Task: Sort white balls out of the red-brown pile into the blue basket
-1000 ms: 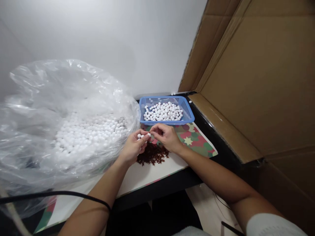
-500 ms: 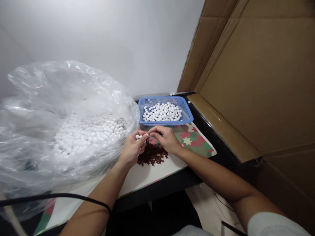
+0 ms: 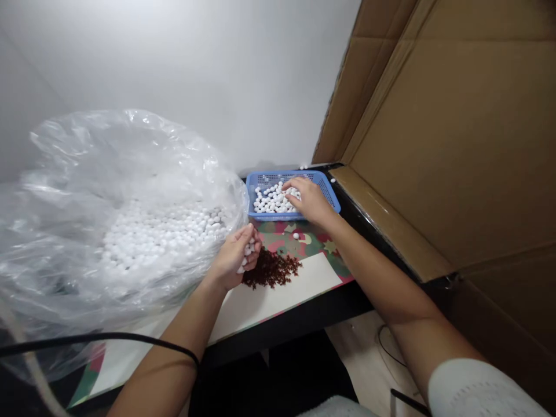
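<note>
My left hand (image 3: 236, 255) is curled shut on several small white balls (image 3: 248, 251), just above a pile of dark red-brown bits (image 3: 271, 269) on the table. Over the blue plastic basket (image 3: 326, 190) my right hand (image 3: 306, 198) reaches, fingers bent down onto the white balls (image 3: 269, 200) lying in it; whether it holds one is hidden. One loose white ball (image 3: 296, 236) lies on the patterned mat between the basket and the pile.
A big clear plastic bag (image 3: 117, 220) full of white balls fills the left of the table. A large open cardboard box (image 3: 447, 145) stands at the right. A black cable (image 3: 99, 340) crosses near my left forearm. A white wall is behind.
My right hand left my left hand and moved forward into the blue basket. My left hand closed around its balls and dropped a little. A loose ball now lies on the mat.
</note>
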### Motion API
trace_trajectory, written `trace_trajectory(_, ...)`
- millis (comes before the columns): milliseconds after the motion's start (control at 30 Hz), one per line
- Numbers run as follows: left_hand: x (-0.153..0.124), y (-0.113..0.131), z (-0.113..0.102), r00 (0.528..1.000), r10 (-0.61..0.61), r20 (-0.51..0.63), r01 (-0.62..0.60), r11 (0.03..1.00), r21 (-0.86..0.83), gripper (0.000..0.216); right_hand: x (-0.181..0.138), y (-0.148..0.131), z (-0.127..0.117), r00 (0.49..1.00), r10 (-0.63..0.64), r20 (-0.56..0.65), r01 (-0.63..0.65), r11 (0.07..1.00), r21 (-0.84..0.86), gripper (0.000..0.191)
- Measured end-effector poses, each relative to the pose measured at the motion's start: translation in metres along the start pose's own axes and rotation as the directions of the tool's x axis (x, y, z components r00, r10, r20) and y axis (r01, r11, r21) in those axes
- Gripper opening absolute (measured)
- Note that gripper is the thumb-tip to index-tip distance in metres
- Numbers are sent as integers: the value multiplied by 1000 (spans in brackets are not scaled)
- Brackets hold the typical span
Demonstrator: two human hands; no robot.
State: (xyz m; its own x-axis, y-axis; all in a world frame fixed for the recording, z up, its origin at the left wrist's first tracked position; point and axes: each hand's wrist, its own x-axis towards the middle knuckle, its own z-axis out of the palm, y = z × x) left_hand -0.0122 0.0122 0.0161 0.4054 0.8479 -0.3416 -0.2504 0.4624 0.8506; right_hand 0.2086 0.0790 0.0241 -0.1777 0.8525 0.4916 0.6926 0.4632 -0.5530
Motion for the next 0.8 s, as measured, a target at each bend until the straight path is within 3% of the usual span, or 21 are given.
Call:
trace_trajectory(67,1,0,-1,999,-34,-16,34,999,-29,20,-4,3,-4,995,-90,39,92,994,-51,11)
trace_trajectory(133,2,0,-2,998,-33,-53,31,999,-39,12,-15,-4,-3,970,-181,165,185,983,-10,9)
trace_trajectory(233,2,0,-2,995,-3,-95,1,1000,-26,13,-37,-18,2,810,-238,535,258,965,39,9)
trace_trajectory(267,2,-1,-1,996,7,-93,-10,1000,-25,16,-42,-22,5,760,-209,615,262,965,5,10)
trace_trajectory(333,2,-2,0,997,18,-70,-20,999,-25,20,-49,-25,10,718,-141,682,267,960,-83,10)
trace_trajectory(400,1,-4,0,999,15,-44,-16,1000,-11,25,-51,-26,14,713,-114,692,260,959,-110,11)
trace_trajectory(467,2,-6,0,1000,8,-19,-8,1000,11,28,-50,-25,16,741,-118,661,201,978,-52,12)
trace_trajectory(567,4,-9,-2,1000,30,9,-30,999,17,32,-48,-26,17,874,-68,480,-41,976,214,7)
trace_trajectory(633,5,-10,-2,998,56,22,-56,998,-1,33,-48,-28,19,921,7,389,-209,852,479,6)
trace_trajectory(700,5,-10,-2,997,68,31,-68,997,-22,31,-49,-30,22,914,41,404,-325,671,667,12)
trace_trajectory(800,4,-9,-1,997,64,37,-63,998,-23,32,-51,-33,28,892,42,451,-409,502,762,18)
